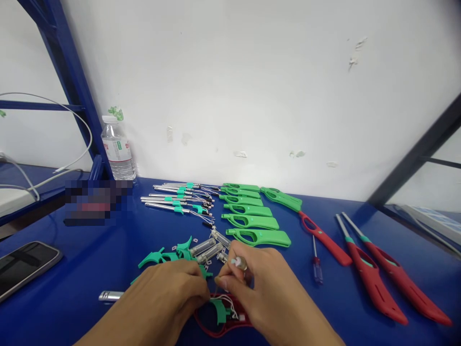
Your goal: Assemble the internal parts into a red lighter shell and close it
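Observation:
A red lighter shell (207, 329) lies open at the bottom centre, with a green trigger (220, 310) and white wires inside it. My left hand (180, 288) is closed at the shell's left side, its fingertips bent down; what they pinch is hidden. A metal tube (110, 296) shows to the left, partly behind my left forearm. My right hand (252, 283) is curled around a small clear fuel tank (239, 263), held above the shell. Green triggers (153, 258) and clear tanks (210, 253) lie just beyond my hands.
Metal tubes with wires (176, 197) and green shells (264, 237) are laid out toward the wall. On the right are a red shell half (326, 240), a screwdriver (317, 269) and red lighters (376, 288). A bottle (118, 154) and phone (27, 266) are left.

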The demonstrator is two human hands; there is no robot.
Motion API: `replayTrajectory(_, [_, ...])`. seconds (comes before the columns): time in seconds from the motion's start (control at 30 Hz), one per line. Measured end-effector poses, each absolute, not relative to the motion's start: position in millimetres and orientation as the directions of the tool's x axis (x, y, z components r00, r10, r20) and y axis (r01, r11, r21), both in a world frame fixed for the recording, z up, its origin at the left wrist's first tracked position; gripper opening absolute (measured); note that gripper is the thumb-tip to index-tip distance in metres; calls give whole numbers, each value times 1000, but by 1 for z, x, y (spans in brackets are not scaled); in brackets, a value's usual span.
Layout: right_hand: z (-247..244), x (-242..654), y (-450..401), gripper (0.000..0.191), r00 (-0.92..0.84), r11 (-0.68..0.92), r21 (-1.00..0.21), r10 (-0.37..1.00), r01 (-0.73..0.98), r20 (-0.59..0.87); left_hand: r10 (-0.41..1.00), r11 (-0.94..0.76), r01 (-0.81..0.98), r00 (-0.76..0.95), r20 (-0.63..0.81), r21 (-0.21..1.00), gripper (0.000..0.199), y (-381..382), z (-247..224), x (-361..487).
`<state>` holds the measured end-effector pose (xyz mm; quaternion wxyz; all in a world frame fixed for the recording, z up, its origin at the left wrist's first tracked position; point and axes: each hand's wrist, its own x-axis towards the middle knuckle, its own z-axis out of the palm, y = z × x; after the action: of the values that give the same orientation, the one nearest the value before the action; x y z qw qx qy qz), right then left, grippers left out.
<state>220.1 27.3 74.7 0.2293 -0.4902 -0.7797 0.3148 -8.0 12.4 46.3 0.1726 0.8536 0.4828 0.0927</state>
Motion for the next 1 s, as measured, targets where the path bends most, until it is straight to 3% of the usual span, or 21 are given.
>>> replayTrajectory(0.4, [78,223,26,46,-410,324,-755,908,570,79,901,-409,827,433,26,386,20,11,40,-7])
replayTrajectory(0.57, [83,223,26,36,-387,292,-707,921,644,27,868,-497,774,441,228,393,18,8,33,-8])
replayTrajectory(0.7, [82,224,27,37,-393,290,-703,920,649,16,813,-573,701,426,396,424,28,10,36,-5])
replayTrajectory(0.87, [81,226,28,32,-419,327,-698,907,637,42,861,-509,677,415,296,531,23,16,43,2])
replayTrajectory(1.0, [77,229,27,28,-409,349,-627,911,696,52,867,-496,681,422,265,539,24,18,42,3])
